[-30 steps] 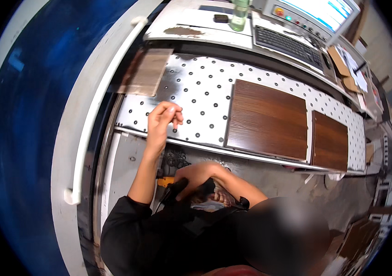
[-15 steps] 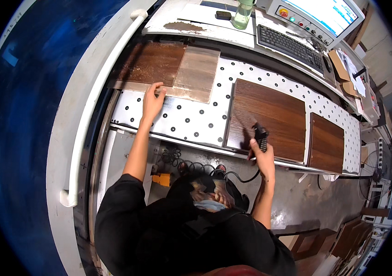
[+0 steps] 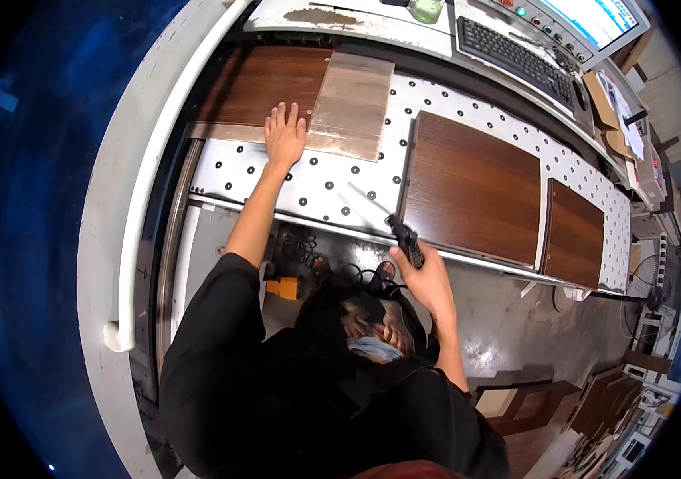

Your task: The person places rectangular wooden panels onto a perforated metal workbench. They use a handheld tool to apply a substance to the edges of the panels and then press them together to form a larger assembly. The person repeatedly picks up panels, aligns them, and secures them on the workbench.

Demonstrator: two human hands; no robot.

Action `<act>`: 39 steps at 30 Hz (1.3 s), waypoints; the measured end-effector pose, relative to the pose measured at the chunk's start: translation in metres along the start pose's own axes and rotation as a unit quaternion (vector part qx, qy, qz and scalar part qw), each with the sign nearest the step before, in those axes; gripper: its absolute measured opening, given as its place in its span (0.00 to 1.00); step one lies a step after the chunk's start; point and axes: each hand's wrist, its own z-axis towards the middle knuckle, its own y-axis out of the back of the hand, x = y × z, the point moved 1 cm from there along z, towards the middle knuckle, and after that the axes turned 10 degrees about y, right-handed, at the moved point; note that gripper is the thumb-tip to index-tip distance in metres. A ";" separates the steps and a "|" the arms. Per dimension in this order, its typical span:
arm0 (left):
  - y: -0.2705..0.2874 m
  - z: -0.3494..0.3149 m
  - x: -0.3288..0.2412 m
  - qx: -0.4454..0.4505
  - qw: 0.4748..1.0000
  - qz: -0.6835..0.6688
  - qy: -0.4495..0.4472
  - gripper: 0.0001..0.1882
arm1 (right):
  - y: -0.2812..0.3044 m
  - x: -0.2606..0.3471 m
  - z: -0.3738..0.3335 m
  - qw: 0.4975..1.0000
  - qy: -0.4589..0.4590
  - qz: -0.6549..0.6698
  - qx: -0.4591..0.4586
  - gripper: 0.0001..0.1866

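Observation:
My left hand [image 3: 285,137] lies open, fingers spread, over the near right corner of a dark brown wood-grain board [image 3: 265,84]. That board rests on a paler sheet [image 3: 354,104], whose bare part shows along its right side and near edge. A black air blow gun [image 3: 406,239] is held in my right hand [image 3: 428,281]; its thin nozzle, blurred, points up and left over the white dotted table [image 3: 328,185]. Right of the gun lies a large dark wood-grain panel [image 3: 472,188], and beyond it a smaller matching panel [image 3: 574,231].
A black keyboard [image 3: 516,64], a green-tinted bottle [image 3: 427,9] and a control screen [image 3: 596,24] stand behind the table. A white rail [image 3: 149,191] curves along the left. Near my feet is a yellow-orange object [image 3: 283,288]; brown boards [image 3: 536,411] sit lower right.
My left hand has moved up and right, flattening over the board. The blow gun has swung left in my right hand, away from the large panel. Pale dust on the left board has mostly gone.

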 end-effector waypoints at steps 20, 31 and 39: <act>0.115 -0.222 -0.109 0.188 0.941 -0.278 -0.038 0.32 | 0.021 -0.022 0.029 0.978 0.072 -0.145 -0.134 0.17; 0.136 -0.189 -0.131 0.385 0.671 -0.615 0.154 0.26 | 0.018 -0.020 0.035 0.966 0.230 -0.100 0.057 0.19; 0.174 -0.194 -0.107 0.656 0.577 -0.487 0.013 0.27 | 0.071 -0.121 0.111 0.929 0.160 0.003 -0.333 0.11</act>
